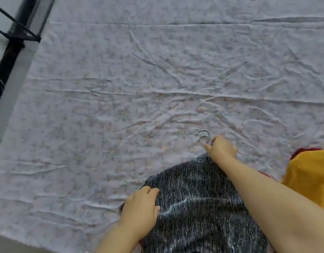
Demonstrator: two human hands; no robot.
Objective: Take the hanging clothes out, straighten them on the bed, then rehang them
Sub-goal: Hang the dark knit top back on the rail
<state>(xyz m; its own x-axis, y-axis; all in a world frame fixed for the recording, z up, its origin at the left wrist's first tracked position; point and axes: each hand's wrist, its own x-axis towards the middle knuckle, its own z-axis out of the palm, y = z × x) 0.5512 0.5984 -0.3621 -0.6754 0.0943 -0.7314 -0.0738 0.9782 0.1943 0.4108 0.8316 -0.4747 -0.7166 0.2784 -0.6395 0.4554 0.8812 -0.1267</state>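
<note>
Item 1. Bed sheet (157, 79): pale, faintly flower-printed, much creased, covering nearly all I could see of the bed.

Item 2. Dark knit garment (197, 201): charcoal flecked with white, lying on the sheet at the 6 o'clock edge, just right of middle. Its top end pointed towards 12 o'clock. Its lower part ran out of sight at the near edge.

Item 3. Hanger hooks (204, 136): two, of bright metal, one just behind the other, standing out past the garment's top end towards 12 o'clock. The hanger bodies were hidden from me.

Item 4. Right hand (221, 148): reached in from 5 o'clock across the garment. Its fingers were curled tight about the necks of the hooks, gripping them, with the thumb tip beside the nearer hook.

Item 5. Left hand (141, 207): at the garment's 9 o'clock edge, fingers bent over the fabric and the thumb laid on top, holding that edge in a pinch.

Item 6. Yellow garment (311, 172): ribbed, at 4 o'clock, partly behind the right forearm, with a strip of red fabric (303, 150) showing along its far edge.

Item 7. Black metal frame (15, 41): bars and a post at 10 o'clock, beside the sheet's corner.
</note>
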